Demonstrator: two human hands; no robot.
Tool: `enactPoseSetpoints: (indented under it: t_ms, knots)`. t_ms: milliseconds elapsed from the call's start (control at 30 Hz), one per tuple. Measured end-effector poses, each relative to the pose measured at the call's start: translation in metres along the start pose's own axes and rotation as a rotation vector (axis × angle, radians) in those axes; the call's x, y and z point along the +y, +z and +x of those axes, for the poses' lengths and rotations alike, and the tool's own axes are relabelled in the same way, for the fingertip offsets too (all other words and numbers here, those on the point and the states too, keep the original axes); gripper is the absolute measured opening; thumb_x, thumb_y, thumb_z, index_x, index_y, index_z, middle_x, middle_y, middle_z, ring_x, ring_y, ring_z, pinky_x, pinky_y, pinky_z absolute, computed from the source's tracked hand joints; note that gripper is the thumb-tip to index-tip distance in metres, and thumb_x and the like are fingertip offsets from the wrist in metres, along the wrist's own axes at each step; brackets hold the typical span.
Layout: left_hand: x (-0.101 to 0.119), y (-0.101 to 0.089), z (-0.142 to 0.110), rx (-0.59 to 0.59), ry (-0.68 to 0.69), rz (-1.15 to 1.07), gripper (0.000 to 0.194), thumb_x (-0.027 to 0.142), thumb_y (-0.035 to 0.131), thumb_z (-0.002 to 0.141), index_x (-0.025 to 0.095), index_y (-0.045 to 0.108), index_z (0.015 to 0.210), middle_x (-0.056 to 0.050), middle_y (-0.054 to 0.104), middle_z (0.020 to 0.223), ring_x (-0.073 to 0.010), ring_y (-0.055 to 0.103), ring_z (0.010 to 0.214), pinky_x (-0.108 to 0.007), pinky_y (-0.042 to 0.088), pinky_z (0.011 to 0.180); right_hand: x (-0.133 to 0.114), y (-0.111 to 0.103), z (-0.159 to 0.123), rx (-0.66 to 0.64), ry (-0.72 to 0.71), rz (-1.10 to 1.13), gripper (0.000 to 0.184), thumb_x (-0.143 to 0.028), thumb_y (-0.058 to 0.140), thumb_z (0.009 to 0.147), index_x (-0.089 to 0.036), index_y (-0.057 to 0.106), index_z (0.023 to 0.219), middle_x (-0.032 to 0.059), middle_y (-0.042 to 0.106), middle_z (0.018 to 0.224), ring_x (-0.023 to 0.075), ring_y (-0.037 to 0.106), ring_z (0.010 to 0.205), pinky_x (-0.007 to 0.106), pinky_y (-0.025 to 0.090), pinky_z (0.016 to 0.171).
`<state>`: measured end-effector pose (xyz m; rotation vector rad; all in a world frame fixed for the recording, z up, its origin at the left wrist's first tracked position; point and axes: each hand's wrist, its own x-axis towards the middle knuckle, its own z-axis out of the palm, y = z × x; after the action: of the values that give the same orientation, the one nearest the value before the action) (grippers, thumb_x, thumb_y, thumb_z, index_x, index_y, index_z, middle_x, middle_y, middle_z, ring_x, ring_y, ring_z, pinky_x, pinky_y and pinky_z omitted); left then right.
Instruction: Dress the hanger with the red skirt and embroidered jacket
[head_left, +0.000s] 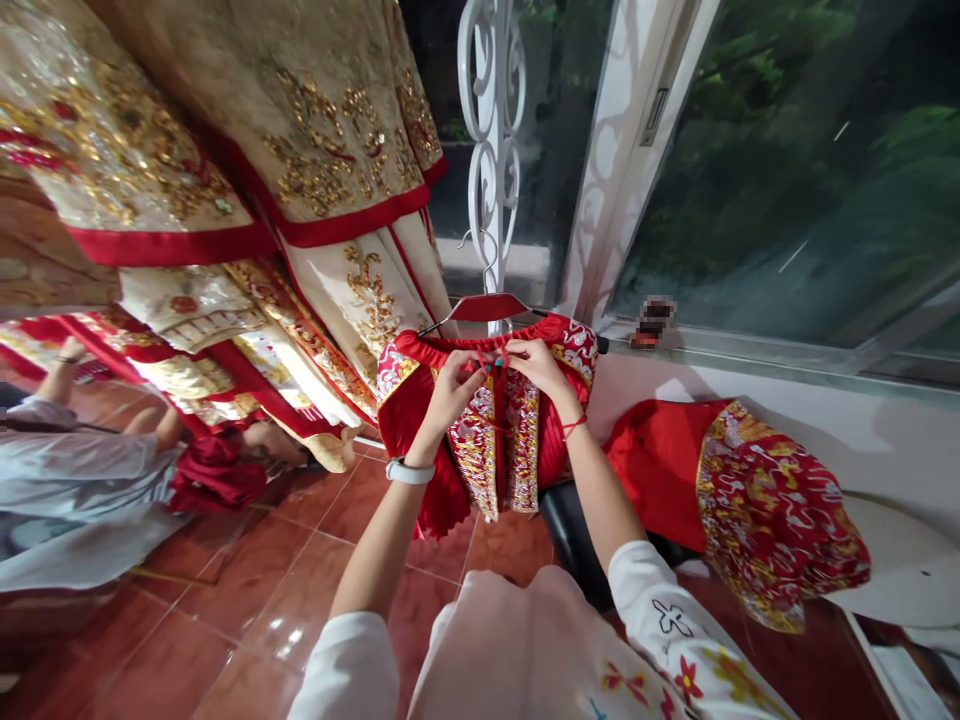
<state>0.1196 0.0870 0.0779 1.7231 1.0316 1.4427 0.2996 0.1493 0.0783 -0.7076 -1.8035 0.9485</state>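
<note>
A red garment with gold and silver embroidered bands hangs in front of me on a dark hanger. At the middle of its gathered top edge, my left hand is closed in a pinch on a thin red cord. My right hand pinches the cord too, just to the right, its fingers close to the left ones. Small teal spots, perhaps beads, show between the fingertips. Fingers partly hide how the cord runs there.
Gold-sequinned cream garments with red hems hang at upper left. A white scrolled metal post rises behind the hanger, beside a window. More red embroidered cloth lies at right over something black. At left, another person is low near the tiled floor.
</note>
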Motion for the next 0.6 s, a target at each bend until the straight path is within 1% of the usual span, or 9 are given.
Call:
enactPoseSetpoints:
  t_ms: [33, 67, 133, 200, 300, 367, 467, 533, 600]
  knots:
    - [-0.004, -0.002, 0.004, -0.013, 0.022, 0.031, 0.031, 0.037, 0.067, 0.089, 0.019, 0.073, 0.113, -0.008, 0.06, 0.103, -0.0187, 0.056, 0.093, -0.028, 0.048, 0.077, 0.0, -0.004, 0.002, -0.071, 0.017, 0.027, 0.046, -0.06, 0.07, 0.082, -0.015, 0.077, 0.077, 0.0034, 0.065, 0.073, 0.0175, 0.057, 0.074, 0.03, 0.046, 0.072]
    - [-0.008, -0.003, 0.007, -0.038, 0.031, 0.056, 0.033, 0.036, 0.065, 0.09, 0.02, 0.071, 0.119, -0.008, 0.058, 0.105, -0.0192, 0.056, 0.095, -0.028, 0.049, 0.078, 0.0, -0.007, 0.003, -0.107, 0.028, 0.042, 0.047, -0.061, 0.072, 0.08, -0.015, 0.078, 0.077, 0.0036, 0.066, 0.074, 0.0175, 0.058, 0.074, 0.03, 0.047, 0.073]
    - [-0.014, -0.004, 0.013, -0.101, 0.045, 0.113, 0.036, 0.033, 0.062, 0.093, 0.022, 0.069, 0.126, -0.007, 0.056, 0.102, -0.0188, 0.054, 0.092, -0.028, 0.049, 0.075, -0.001, -0.009, 0.003, -0.143, 0.026, 0.048, 0.045, -0.06, 0.074, 0.078, -0.016, 0.078, 0.077, 0.0043, 0.068, 0.075, 0.0182, 0.06, 0.076, 0.031, 0.048, 0.076]
    - [-0.019, -0.002, 0.017, -0.14, 0.074, 0.197, 0.035, 0.028, 0.062, 0.093, 0.022, 0.069, 0.127, -0.006, 0.053, 0.099, -0.0185, 0.052, 0.091, -0.029, 0.049, 0.078, -0.002, -0.007, 0.001, -0.173, 0.017, 0.034, 0.043, -0.058, 0.075, 0.078, -0.015, 0.077, 0.075, 0.0048, 0.069, 0.076, 0.0188, 0.061, 0.077, 0.032, 0.049, 0.078]
    - [-0.023, 0.002, 0.019, -0.16, 0.124, 0.292, 0.035, 0.021, 0.06, 0.093, 0.021, 0.069, 0.126, -0.006, 0.052, 0.102, -0.0186, 0.052, 0.095, -0.032, 0.05, 0.086, -0.004, -0.005, 0.0, -0.215, 0.032, 0.011, 0.042, -0.055, 0.074, 0.079, -0.014, 0.077, 0.077, 0.0051, 0.07, 0.077, 0.019, 0.061, 0.077, 0.032, 0.05, 0.076]
    - [-0.023, 0.002, 0.019, -0.144, 0.14, 0.31, 0.033, 0.021, 0.059, 0.093, 0.02, 0.07, 0.124, -0.007, 0.052, 0.106, -0.0178, 0.054, 0.094, -0.031, 0.052, 0.084, -0.003, -0.006, -0.001, -0.213, 0.02, -0.005, 0.038, -0.052, 0.074, 0.082, -0.014, 0.078, 0.08, 0.0052, 0.07, 0.08, 0.0195, 0.061, 0.082, 0.032, 0.05, 0.079]
    - [-0.019, -0.003, 0.018, -0.108, 0.164, 0.336, 0.025, 0.03, 0.062, 0.092, 0.018, 0.073, 0.112, -0.009, 0.053, 0.115, -0.0167, 0.058, 0.09, -0.03, 0.054, 0.078, 0.002, -0.008, -0.003, -0.198, 0.018, -0.016, 0.03, -0.045, 0.072, 0.086, -0.016, 0.079, 0.085, 0.0051, 0.068, 0.089, 0.0189, 0.061, 0.086, 0.033, 0.052, 0.081]
    - [-0.011, -0.007, 0.019, -0.117, 0.204, 0.421, 0.023, 0.035, 0.063, 0.092, 0.018, 0.075, 0.103, -0.01, 0.054, 0.117, -0.0189, 0.061, 0.095, -0.032, 0.054, 0.081, 0.005, -0.007, -0.005, -0.185, 0.052, -0.008, 0.025, -0.039, 0.069, 0.088, -0.017, 0.079, 0.085, 0.0054, 0.065, 0.095, 0.0179, 0.062, 0.083, 0.032, 0.054, 0.076]
    - [0.001, -0.009, 0.023, -0.155, 0.241, 0.576, 0.021, 0.036, 0.063, 0.093, 0.019, 0.075, 0.097, -0.01, 0.057, 0.116, -0.0223, 0.061, 0.102, -0.032, 0.053, 0.083, 0.006, -0.003, -0.007, -0.133, 0.058, -0.047, 0.017, -0.03, 0.068, 0.089, -0.017, 0.079, 0.084, 0.0056, 0.064, 0.097, 0.0178, 0.063, 0.085, 0.033, 0.055, 0.077]
